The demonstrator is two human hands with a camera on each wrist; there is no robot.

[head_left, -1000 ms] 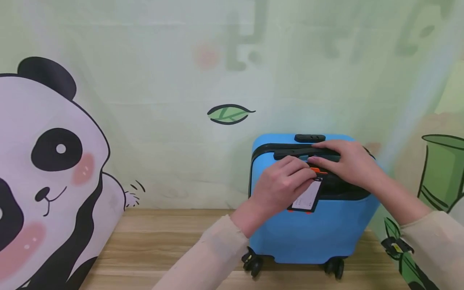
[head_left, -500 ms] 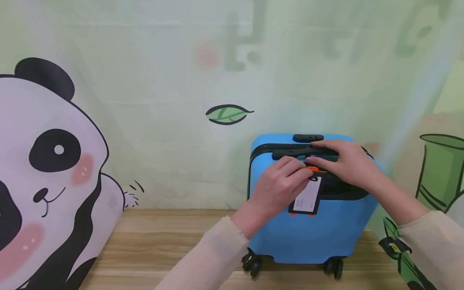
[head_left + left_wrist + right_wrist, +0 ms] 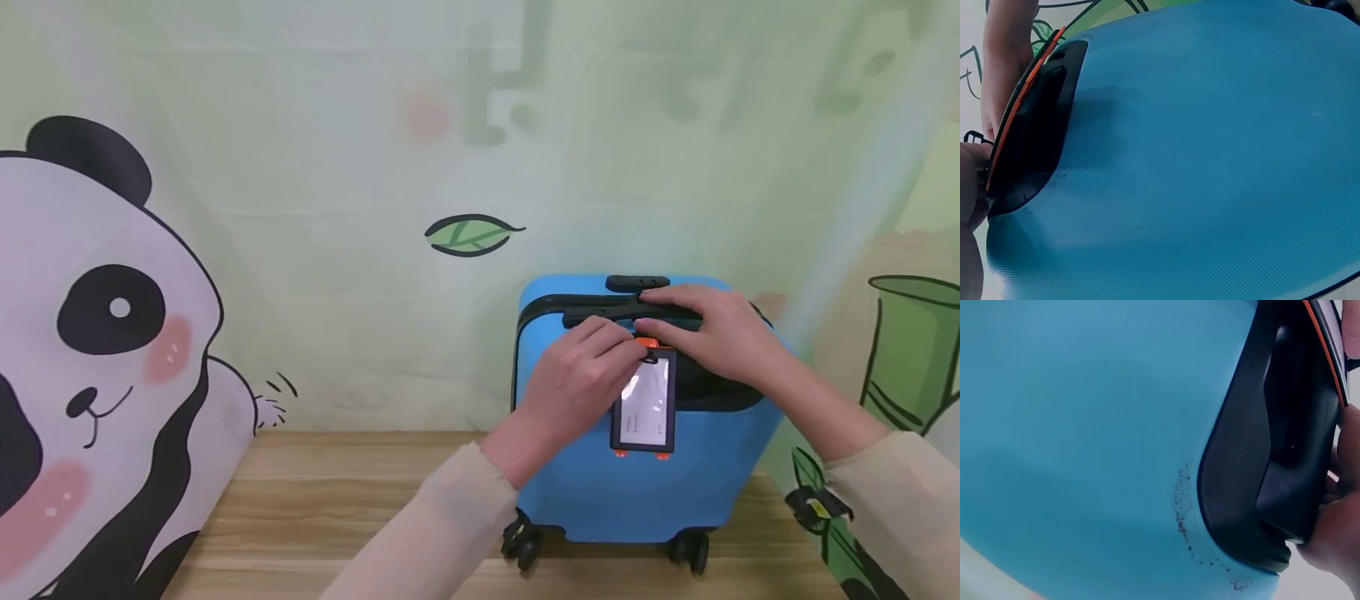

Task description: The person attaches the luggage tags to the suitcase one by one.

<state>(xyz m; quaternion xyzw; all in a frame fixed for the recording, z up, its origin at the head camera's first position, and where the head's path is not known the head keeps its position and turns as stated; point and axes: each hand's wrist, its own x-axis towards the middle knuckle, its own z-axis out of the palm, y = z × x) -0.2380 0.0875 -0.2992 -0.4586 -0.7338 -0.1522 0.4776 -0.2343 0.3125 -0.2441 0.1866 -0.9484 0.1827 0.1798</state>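
A light blue suitcase (image 3: 637, 492) stands upright on its wheels, with a black carry handle (image 3: 600, 315) along its top. From that handle hangs a luggage tag (image 3: 647, 406), black-framed with a white card and orange trim. My left hand (image 3: 581, 375) pinches the tag's top corner by its small black buckle. On the right, my right hand (image 3: 723, 333) grips the handle, thumb in front and fingers over the back, with the thumb tip beside the tag's orange top. Both wrist views show the tag (image 3: 1022, 100) almost edge-on before the black handle recess (image 3: 1235, 462).
The suitcase is on a wood-grain tabletop (image 3: 360, 500). Close behind hangs a pale green printed backdrop (image 3: 337, 167). A large panda cutout or print (image 3: 150, 383) fills the left side.
The luggage tag has swung from a slant to hanging almost straight, its lower end moving right and its card turning more to the front. Both hands keep nearly the same place.
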